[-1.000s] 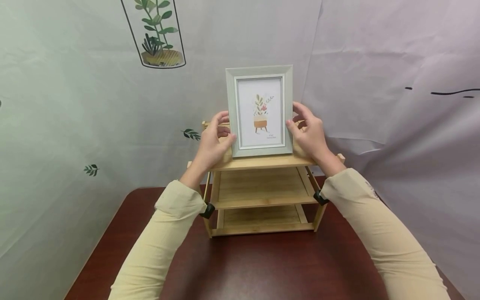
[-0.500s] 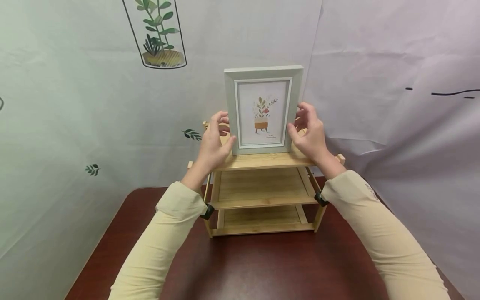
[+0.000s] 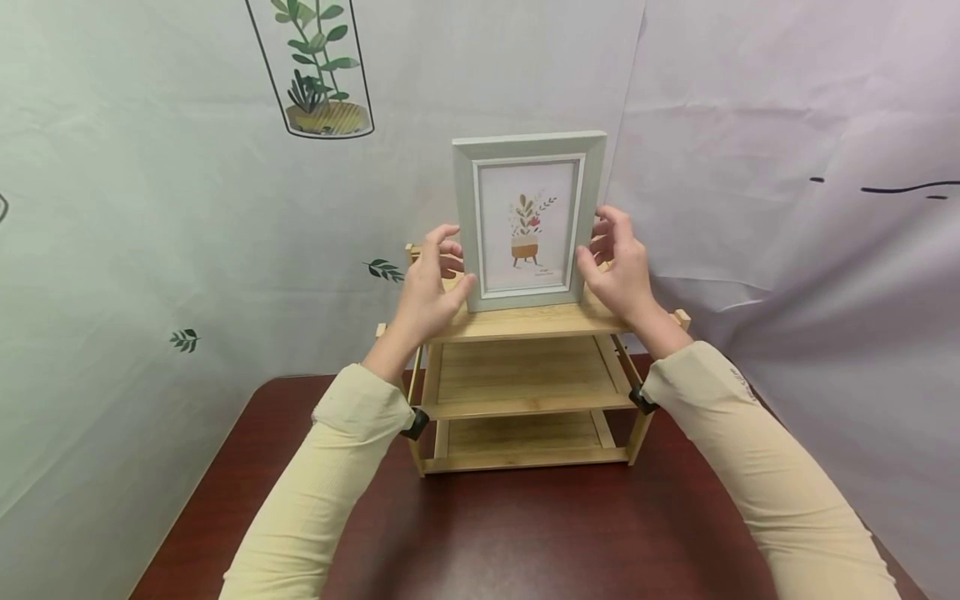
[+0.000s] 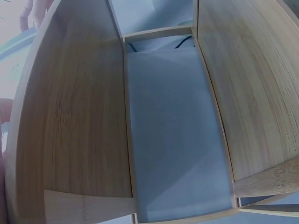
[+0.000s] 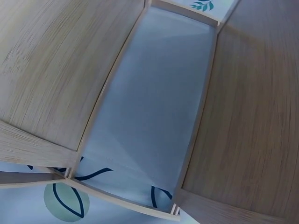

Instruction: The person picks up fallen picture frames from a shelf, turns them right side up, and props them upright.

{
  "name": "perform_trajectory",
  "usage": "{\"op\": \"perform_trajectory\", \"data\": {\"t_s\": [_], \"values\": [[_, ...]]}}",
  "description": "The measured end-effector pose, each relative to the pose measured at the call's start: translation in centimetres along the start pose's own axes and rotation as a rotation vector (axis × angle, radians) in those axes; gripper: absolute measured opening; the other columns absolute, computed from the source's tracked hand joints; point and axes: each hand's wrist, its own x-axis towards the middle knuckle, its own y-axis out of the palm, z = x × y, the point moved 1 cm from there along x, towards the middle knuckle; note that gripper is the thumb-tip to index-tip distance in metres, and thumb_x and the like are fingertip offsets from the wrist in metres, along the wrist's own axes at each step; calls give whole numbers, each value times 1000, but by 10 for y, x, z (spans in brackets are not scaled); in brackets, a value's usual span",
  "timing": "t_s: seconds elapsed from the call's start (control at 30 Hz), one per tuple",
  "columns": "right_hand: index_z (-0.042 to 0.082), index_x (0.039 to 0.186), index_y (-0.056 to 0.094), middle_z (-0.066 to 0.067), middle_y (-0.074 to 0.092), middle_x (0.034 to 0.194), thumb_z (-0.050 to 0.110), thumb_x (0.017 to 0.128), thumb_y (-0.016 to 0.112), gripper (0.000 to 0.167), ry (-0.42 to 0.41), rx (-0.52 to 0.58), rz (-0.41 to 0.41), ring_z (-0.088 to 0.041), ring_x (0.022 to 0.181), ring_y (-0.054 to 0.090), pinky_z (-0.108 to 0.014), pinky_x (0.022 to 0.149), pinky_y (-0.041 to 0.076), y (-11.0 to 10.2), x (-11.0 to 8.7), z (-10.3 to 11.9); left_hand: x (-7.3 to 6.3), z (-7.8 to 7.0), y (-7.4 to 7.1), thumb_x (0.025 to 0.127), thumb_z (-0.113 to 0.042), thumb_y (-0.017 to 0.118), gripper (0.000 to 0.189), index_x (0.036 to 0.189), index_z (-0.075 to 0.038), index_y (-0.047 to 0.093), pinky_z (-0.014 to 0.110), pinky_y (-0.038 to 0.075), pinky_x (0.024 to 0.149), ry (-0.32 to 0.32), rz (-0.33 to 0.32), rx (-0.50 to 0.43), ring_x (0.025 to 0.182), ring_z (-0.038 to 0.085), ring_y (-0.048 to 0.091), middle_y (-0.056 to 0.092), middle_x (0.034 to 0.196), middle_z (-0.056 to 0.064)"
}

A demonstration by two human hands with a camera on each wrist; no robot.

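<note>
A pale grey-green picture frame [image 3: 529,221] stands upright on the top tier of a wooden shelf [image 3: 525,322], leaning back slightly. Its print shows a plant in an orange-and-beige pot on legs. My left hand [image 3: 429,287] holds the frame's left edge, thumb at the front near the lower corner and fingers bent at the side. On the opposite edge my right hand [image 3: 618,265] has its thumb in front and its fingers reaching partly behind. In the left wrist view some fingers [image 4: 37,11] show past the top board; the right wrist view shows only shelf boards and cloth.
The three-tier shelf stands on a dark red table [image 3: 517,533], its middle board [image 3: 525,371] and bottom board [image 3: 525,429] below the frame. Pale cloth [image 3: 187,208] with printed plants hangs close behind and at both sides.
The picture frame has turned slightly and its top right corner has shifted right; in the last half second its left edge has moved a little right. Both hands stay almost in place.
</note>
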Motion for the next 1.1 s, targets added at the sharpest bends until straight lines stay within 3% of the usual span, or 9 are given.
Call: {"op": "perform_trajectory", "data": {"t_s": [0.13, 0.33, 0.6, 0.87, 1.1], "values": [[-6, 116, 41, -21, 58, 91, -2, 78, 55, 40, 69, -2, 11, -1, 70, 50, -8, 59, 41, 1, 1, -2, -1, 2, 1, 77, -5, 62, 57, 125, -6, 32, 31, 48, 79, 39, -2, 32, 87, 22, 59, 53, 98, 13], [-3, 117, 42, -20, 60, 98, 0, 82, 53, 37, 197, 17, 42, -9, 75, 53, -9, 63, 42, 1, 4, -3, -2, -2, 2, 77, -7, 63, 57, 125, -6, 32, 31, 46, 86, 61, 4, 80, 93, 23, 56, 54, 97, 14], [2, 119, 42, -18, 57, 109, 6, 86, 49, 34, 364, 72, 100, -23, 89, 57, -25, 76, 47, 5, 11, -4, -7, -15, 8, 78, -2, 61, 56, 125, -4, 31, 26, 52, 68, 71, -29, 86, 84, 23, 60, 53, 94, 16], [5, 121, 42, -19, 55, 111, 4, 87, 46, 34, 483, 145, 135, -26, 91, 57, -35, 74, 50, 11, 21, -5, -14, -28, 16, 79, -4, 60, 57, 127, -6, 30, 27, 52, 69, 47, -76, 125, 83, 23, 58, 53, 94, 15], [5, 119, 43, -20, 57, 109, 2, 88, 45, 31, 515, 181, 128, -21, 86, 59, -33, 69, 50, 17, 25, -6, -17, -32, 23, 78, -4, 60, 56, 127, -7, 32, 24, 52, 67, 54, -126, 117, 83, 21, 56, 51, 94, 14]]}}
